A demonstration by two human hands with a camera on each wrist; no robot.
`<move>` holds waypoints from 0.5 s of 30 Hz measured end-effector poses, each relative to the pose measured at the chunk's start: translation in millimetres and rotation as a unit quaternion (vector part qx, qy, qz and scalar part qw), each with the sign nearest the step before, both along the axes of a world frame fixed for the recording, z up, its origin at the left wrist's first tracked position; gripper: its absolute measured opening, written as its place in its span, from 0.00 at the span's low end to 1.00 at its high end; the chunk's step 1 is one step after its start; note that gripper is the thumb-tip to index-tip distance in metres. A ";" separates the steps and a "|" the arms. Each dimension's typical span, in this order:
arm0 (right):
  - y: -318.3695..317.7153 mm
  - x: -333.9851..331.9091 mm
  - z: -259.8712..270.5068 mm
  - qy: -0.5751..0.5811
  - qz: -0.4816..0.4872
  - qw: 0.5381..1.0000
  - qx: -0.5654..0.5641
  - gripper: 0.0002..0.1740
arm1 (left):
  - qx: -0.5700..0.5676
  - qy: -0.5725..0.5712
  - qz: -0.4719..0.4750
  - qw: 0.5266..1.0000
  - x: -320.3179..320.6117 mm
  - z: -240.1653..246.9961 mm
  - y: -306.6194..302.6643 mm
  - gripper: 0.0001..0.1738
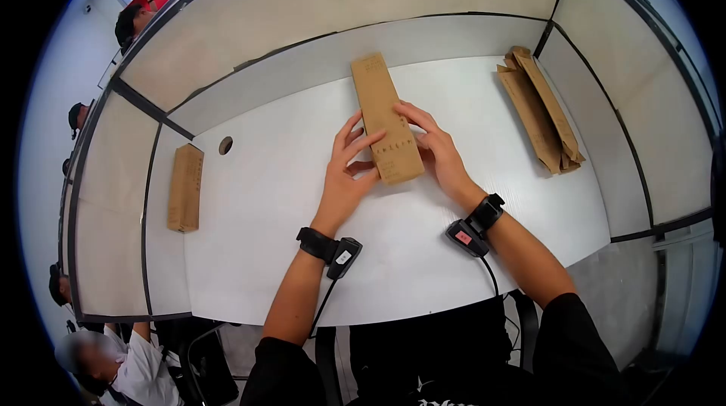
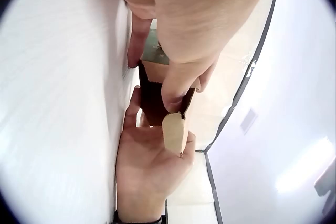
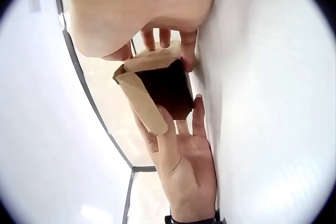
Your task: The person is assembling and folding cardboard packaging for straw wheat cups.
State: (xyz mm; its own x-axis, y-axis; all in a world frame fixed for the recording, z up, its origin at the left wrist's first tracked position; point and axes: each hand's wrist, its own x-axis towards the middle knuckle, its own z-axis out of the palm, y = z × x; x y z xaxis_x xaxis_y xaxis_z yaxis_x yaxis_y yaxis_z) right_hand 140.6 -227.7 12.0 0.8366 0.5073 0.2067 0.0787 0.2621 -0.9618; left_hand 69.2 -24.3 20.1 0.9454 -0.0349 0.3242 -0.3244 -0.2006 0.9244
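A long brown cardboard box [image 1: 384,96] with printed lettering is held between both hands over the white table. My left hand [image 1: 349,171] grips its left side, thumb across the top face near the close end. On the opposite side, the right hand [image 1: 446,160] holds the box with fingers along its edge. Both wrist views look into the box's uncovered near end, where the inside is dark. A pale end flap [image 2: 173,133] sticks out there. In the right wrist view, the left thumb lies at this flap [image 3: 143,103].
A second closed brown box [image 1: 185,188] stands at the table's left side. Folded, partly flattened cardboard [image 1: 538,115] lies at the right, by the partition. A round hole [image 1: 225,146] pierces the white table [image 1: 280,141] at back left. Panels surround the table; people sit beyond.
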 end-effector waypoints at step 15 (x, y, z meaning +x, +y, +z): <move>6.1 1.8 -3.8 -0.116 -0.024 0.991 -0.058 0.39 | -0.081 0.047 0.017 0.996 4.4 -7.0 6.4 0.24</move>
